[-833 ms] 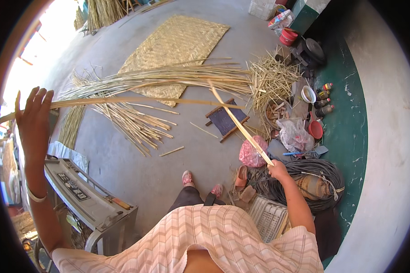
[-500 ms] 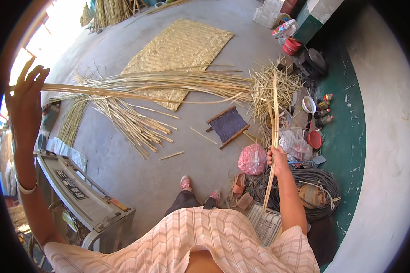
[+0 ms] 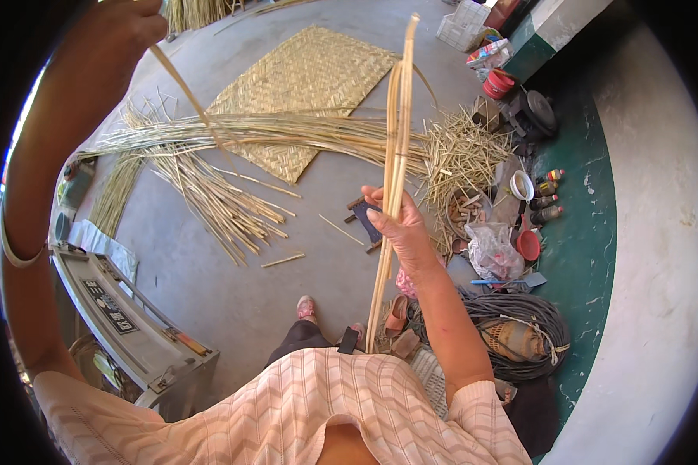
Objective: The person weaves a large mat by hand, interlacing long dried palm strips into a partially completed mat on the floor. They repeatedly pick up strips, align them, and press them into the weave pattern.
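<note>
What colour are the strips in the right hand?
Pale yellow-tan strips, clearest in the head view.

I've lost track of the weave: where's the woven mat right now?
The woven mat lies flat on the floor, upper centre of the head view, beyond the long reed bundle crossing its near edge.

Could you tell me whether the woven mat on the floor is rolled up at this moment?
No, the woven mat lies spread flat on the concrete floor, beyond the loose bundle of strips.
</note>
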Demonstrator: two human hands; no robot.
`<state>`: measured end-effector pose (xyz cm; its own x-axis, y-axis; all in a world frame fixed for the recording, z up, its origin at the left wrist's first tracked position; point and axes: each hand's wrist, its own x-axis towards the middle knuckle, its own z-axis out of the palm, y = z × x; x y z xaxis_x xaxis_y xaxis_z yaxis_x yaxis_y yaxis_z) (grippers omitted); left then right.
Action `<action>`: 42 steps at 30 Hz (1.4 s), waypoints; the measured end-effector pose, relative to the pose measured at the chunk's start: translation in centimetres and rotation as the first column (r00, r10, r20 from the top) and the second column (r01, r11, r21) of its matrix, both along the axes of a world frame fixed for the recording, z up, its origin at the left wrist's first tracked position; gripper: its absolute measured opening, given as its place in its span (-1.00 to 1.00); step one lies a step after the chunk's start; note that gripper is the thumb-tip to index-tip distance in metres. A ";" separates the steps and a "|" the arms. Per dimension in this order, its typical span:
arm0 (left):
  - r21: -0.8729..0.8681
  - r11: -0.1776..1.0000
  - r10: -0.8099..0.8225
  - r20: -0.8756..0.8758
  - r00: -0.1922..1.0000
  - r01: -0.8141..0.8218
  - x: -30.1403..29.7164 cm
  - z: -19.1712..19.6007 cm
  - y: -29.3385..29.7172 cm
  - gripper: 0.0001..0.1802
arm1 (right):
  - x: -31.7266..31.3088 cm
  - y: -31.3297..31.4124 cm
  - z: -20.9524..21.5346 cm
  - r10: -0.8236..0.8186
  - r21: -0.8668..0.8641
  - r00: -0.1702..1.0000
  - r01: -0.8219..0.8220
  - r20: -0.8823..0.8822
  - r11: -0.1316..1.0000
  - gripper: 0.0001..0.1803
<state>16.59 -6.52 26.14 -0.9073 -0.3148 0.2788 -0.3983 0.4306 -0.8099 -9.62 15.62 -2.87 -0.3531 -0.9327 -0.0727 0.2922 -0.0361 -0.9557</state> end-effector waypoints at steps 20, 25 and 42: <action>-0.222 0.623 -0.735 -0.493 0.465 0.750 -7.2 -9.1 -0.5 -0.60 | 4.0 -7.0 6.7 0.094 -0.195 0.959 -0.042 0.267 0.980 -0.86; 0.785 -0.145 0.418 -0.504 0.756 0.603 -3.1 -26.0 4.2 -0.44 | 1.4 -7.9 8.4 0.078 -0.287 0.905 0.050 0.418 0.957 -0.87; 0.233 -0.672 0.729 0.042 0.683 0.703 10.7 -38.5 6.9 -0.70 | 1.4 -14.9 2.0 -0.242 -0.008 0.932 0.254 0.269 0.967 -0.83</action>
<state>27.30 0.36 -12.36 -0.7860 -0.4859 -0.3824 -0.1302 -0.4745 0.8706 -8.18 0.75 -0.91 -0.5472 -0.8221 -0.1572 0.5097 -0.1783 -0.8417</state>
